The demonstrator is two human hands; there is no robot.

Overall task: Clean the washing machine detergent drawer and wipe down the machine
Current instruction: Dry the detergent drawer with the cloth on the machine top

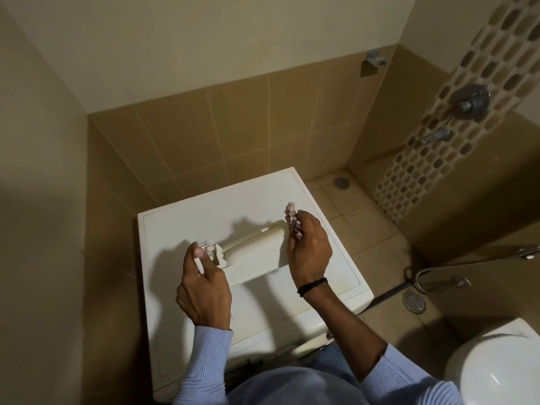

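The long cream plastic detergent drawer [251, 252] lies removed on the flat white top of the washing machine [187, 223]. It looks light, stiff and probably slippery; the ends seem the best hold. The left hand [204, 287] pinches its left end, the right hand [309, 249] pinches a pinkish crumpled cloth [293, 220].

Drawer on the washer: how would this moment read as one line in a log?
drawer: out, lying on washer top | left hand: holding its left end | right hand: pinkish cloth at its right end
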